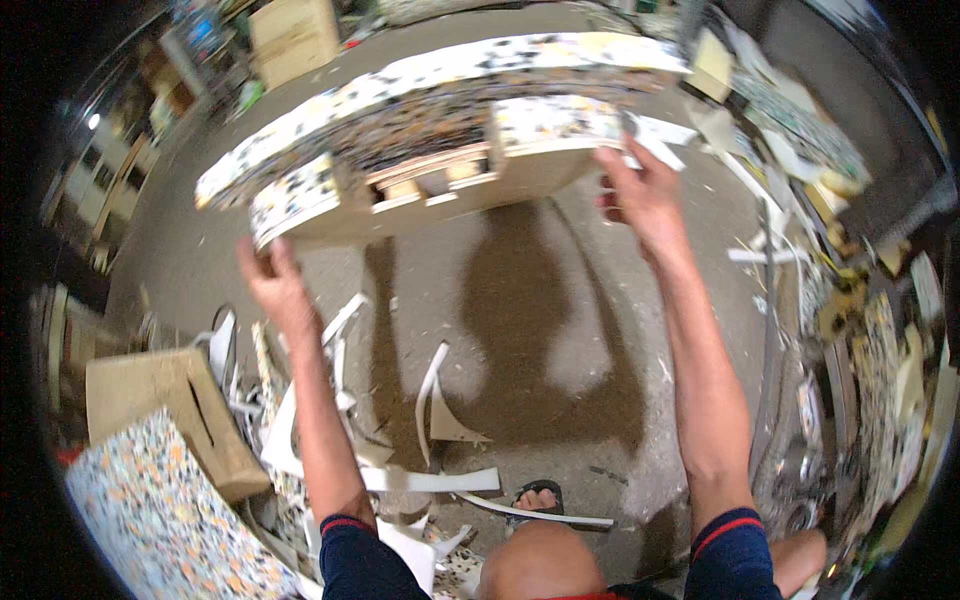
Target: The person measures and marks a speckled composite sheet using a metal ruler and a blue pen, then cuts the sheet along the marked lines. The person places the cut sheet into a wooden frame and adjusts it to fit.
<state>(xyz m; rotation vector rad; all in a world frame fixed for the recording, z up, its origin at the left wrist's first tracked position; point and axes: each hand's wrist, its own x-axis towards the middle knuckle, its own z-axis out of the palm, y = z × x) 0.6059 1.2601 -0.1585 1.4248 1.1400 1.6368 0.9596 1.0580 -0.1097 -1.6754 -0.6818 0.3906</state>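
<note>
Between my two hands, out in front of me, is a foam-padded wooden frame [420, 205]. Speckled foam blocks cover its near corners, and a long strip of the same foam [430, 90] runs along its far side. Bare wood edges show in a recess at the middle of the near side. My left hand [272, 285] is closed on the lower left corner, with the fingertips partly hidden. At the right end my right hand [640, 190] grips the other corner, thumb on the near face. Slight motion blur softens the frame and both hands.
White foam offcuts [430, 480] litter the floor near my foot [538, 498]. At the lower left lie a tan foam-like panel [150, 390] and a speckled foam slab [170, 500]. Scrap piles [860, 330] line the right side. A pale board [293, 40] stands at the back.
</note>
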